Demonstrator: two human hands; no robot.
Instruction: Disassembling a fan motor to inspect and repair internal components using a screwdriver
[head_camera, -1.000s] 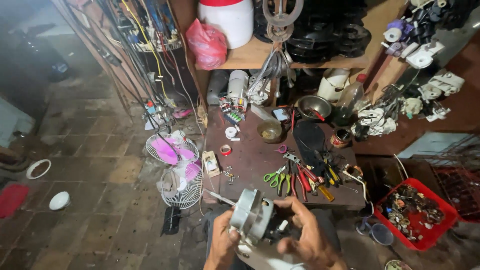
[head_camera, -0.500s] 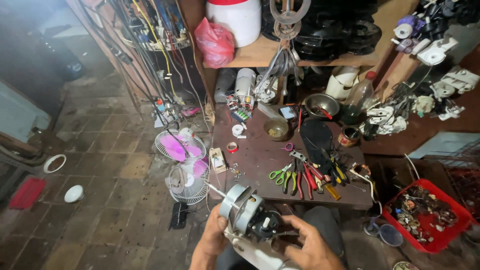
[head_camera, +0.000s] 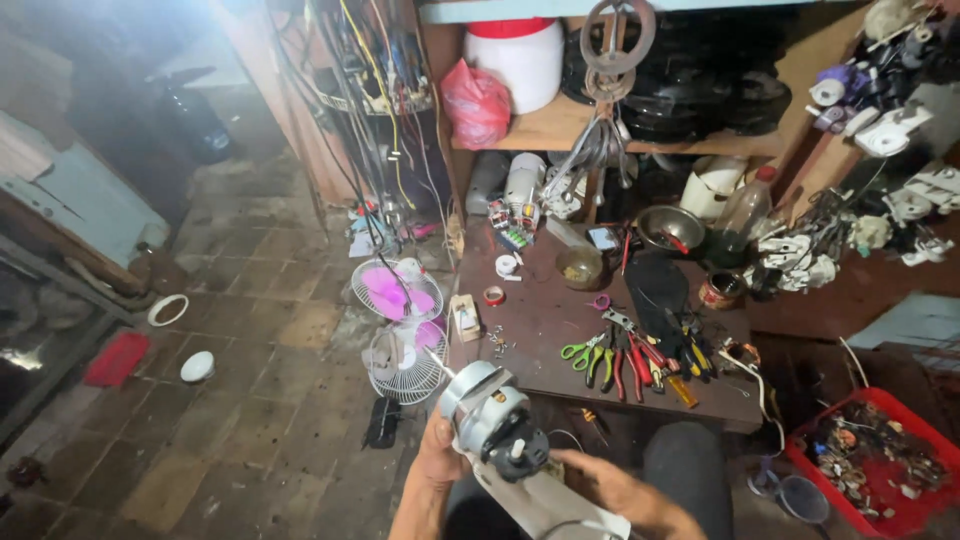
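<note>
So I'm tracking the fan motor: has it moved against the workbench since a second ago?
Yes. The fan motor has shifted left along the workbench front edge, from below the green-handled scissors toward the corner, held by both hands.

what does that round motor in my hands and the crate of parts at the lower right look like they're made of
Round grey fan motor: its casing looks like bare metal, judging by a dull silvery sheen; its dark rear cap and white knob look like plastic. Red rectangular crate: probably moulded plastic, from its even, slightly glossy colour and thin rim.

Both hands, left hand (head_camera: 437, 468) and right hand (head_camera: 612, 490), grip a fan motor (head_camera: 492, 425) near the workbench (head_camera: 545, 320).
</note>
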